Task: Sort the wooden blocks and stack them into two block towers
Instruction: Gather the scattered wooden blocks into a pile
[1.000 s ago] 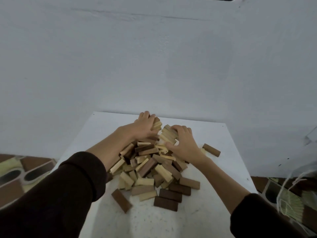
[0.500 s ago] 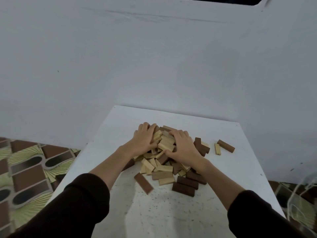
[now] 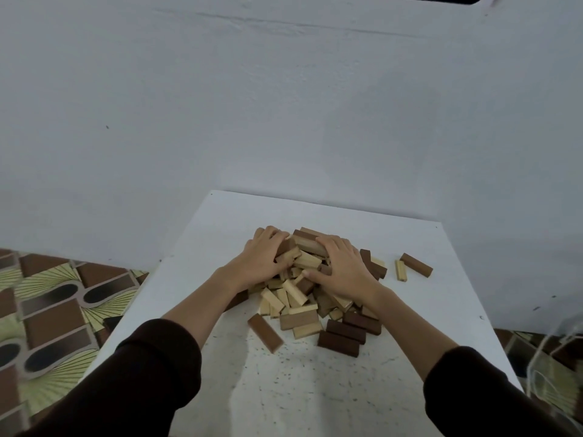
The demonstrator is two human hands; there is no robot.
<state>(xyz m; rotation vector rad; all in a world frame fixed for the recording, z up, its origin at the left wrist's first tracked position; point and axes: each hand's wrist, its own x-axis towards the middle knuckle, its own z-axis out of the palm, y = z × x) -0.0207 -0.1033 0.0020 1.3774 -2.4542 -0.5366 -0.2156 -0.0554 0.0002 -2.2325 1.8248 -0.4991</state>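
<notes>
where both hands [image 3: 303, 263] press, the block pile [image 3: 303, 298] beneath them

The left hand [image 3: 260, 263] and right hand [image 3: 345, 269] covered the blocks at the pile's [image 3: 303, 298] top, from ten to two o'clock. At five o'clock, a clear, blurred object [image 3: 555, 373] was cut by the edge, unidentifiable.

A white table [image 3: 315, 389] carries a jumbled pile of wooden blocks [image 3: 303, 298]
</notes>
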